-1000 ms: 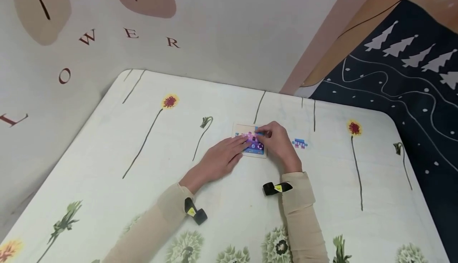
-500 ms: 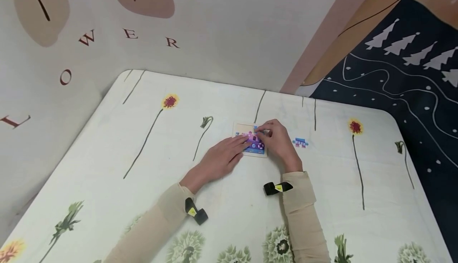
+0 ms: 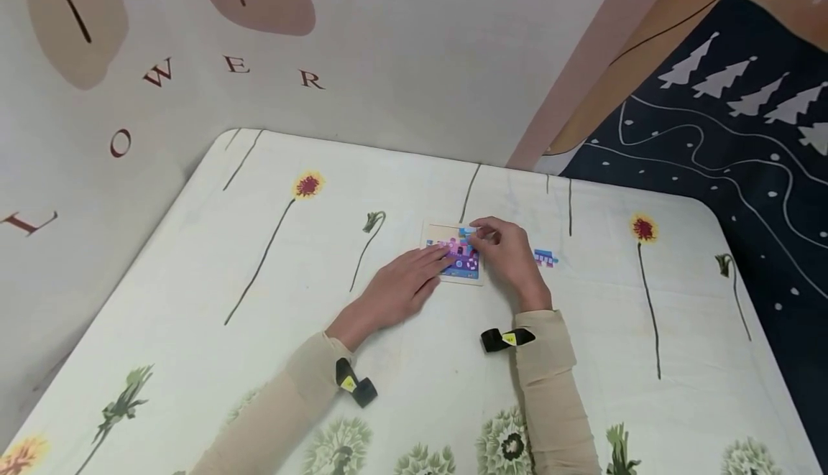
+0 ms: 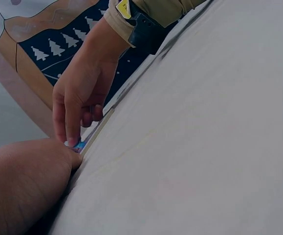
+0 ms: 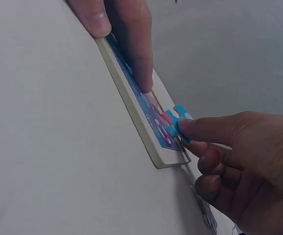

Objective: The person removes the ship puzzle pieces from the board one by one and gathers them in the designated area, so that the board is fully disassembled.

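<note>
A small jigsaw puzzle board point(image 3: 443, 231) lies on the table, its lower part filled with purple, pink and blue pieces. Bare pale wood shows in its upper left. The straight fingers of my left hand point(image 3: 399, 284) rest across the filled part from the left. At the upper right corner, my right hand point(image 3: 511, 256) pinches a blue puzzle piece point(image 5: 179, 117) with a pink patch between thumb and finger. In the right wrist view this piece is tilted, overlapping the board's edge. The left wrist view shows the right hand point(image 4: 82, 93) reaching down, with the board mostly hidden.
A loose blue puzzle piece point(image 3: 545, 258) with purple bits lies right of the board, partly behind the right wrist. A white flower-print cloth point(image 3: 582, 302) covers the table. A pale wall point(image 3: 401, 51) rises along the far edge, and a dark tree-printed hanging point(image 3: 744, 123) is at right.
My right hand has shifted slightly right, and the pinched blue piece now shows more at the board's upper right corner. The left hand stays in place.
</note>
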`<action>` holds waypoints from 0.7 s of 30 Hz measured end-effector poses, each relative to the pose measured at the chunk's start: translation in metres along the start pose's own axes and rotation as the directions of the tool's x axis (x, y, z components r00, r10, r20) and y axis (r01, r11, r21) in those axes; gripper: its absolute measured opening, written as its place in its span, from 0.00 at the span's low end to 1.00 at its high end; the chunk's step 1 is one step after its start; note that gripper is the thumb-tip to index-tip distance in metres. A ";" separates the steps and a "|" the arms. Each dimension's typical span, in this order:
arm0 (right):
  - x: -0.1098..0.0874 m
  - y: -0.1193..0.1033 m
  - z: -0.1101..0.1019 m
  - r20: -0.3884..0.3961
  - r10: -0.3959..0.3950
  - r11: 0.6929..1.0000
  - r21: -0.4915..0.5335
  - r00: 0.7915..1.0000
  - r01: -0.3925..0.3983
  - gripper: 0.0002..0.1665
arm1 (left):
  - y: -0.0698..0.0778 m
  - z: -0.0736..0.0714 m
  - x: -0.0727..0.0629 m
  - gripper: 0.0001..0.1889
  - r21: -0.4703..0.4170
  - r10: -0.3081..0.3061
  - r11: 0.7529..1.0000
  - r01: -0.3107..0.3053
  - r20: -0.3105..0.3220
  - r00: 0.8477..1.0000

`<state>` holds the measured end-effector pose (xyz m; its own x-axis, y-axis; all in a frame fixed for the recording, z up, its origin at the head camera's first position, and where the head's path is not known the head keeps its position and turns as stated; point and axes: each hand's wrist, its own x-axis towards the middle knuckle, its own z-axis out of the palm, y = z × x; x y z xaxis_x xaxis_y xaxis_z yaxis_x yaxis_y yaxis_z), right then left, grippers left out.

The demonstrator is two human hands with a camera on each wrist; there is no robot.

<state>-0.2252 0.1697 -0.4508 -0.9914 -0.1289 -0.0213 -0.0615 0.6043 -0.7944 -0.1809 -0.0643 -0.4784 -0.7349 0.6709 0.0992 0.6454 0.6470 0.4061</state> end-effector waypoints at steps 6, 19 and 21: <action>-0.001 0.000 -0.003 -0.023 -0.011 0.999 0.050 1.000 0.012 0.15 | 0.001 -0.002 -0.001 0.26 -0.005 -0.001 1.000 0.001 -0.001 1.000; -0.020 0.014 -0.038 -0.143 0.095 0.980 0.186 0.985 -0.067 0.16 | 0.000 -0.001 0.002 0.26 0.003 0.001 1.000 -0.001 -0.012 1.000; -0.027 0.021 -0.047 -0.150 0.116 0.980 0.180 0.982 -0.088 0.16 | 0.000 -0.001 0.001 0.25 -0.008 -0.001 1.000 0.001 -0.016 1.000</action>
<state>-0.2048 0.2231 -0.4379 -0.9978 0.0617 -0.0221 0.0482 0.4616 -0.8858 -0.1813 -0.0640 -0.4774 -0.7389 0.6643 0.1132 0.6430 0.6448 0.4134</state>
